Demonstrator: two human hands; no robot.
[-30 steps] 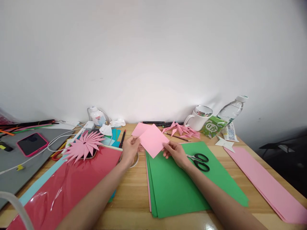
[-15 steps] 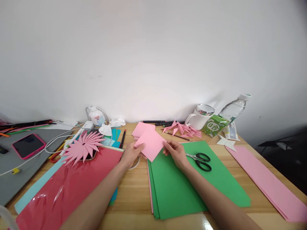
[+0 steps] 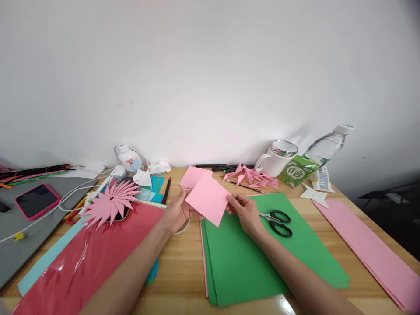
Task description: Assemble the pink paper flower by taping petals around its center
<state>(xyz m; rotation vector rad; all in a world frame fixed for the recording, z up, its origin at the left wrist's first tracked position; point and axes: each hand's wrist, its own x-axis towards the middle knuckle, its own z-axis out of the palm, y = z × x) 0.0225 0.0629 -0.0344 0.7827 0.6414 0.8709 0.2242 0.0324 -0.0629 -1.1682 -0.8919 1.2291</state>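
A square of pink paper [image 3: 210, 200] is held up over the near end of the stack of pink squares [image 3: 194, 176]. My right hand [image 3: 245, 211] pinches its right corner between thumb and fingers. At the left corner is my left hand [image 3: 179, 211], its thumb raised off the paper and apart from the fingers, which reach beneath the sheet's lower left edge. Below the right hand lies a stack of green paper [image 3: 256, 262] with black-handled scissors [image 3: 278, 223] on top.
Folded pink paper pieces [image 3: 251, 176] lie near a white mug [image 3: 277, 158], a green box [image 3: 297, 171] and a water bottle [image 3: 328, 144]. At left, a pink paper pinwheel shape [image 3: 113, 202] rests beside a red plastic-wrapped pack [image 3: 95, 258]. Pink strips [image 3: 367, 249] lie right.
My left thumb has lifted off the pink square's face. The square has shifted slightly right and down with my right hand. The view has moved a little.
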